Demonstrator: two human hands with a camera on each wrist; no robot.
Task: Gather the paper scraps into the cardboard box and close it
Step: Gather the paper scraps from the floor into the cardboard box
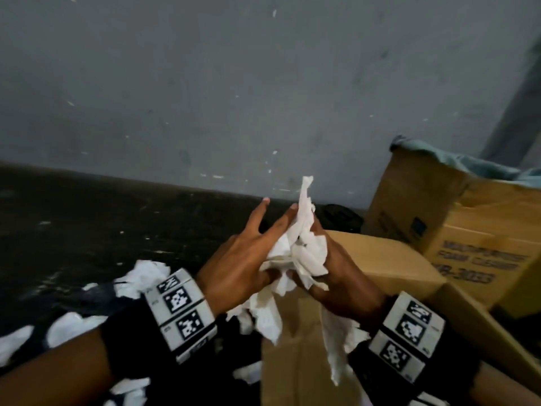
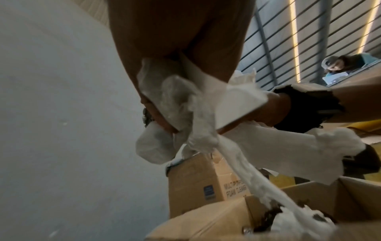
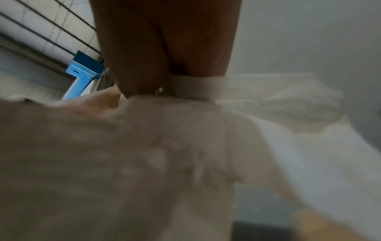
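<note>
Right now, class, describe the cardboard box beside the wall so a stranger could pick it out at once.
Follow the grey wall to its right end. There a second cardboard box stands behind the plain open box. It alone carries dark printed lettering and a teal cloth over its top.

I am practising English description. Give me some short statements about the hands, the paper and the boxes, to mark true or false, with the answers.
1. The left hand and the right hand together hold a bundle of paper. True.
2. The box under the hands is open. True.
3. Nothing is left on the ground. False: several scraps lie on the floor, at the left.
4. The lettered carton behind is bare on top. False: a cloth lies on the printed box.
</note>
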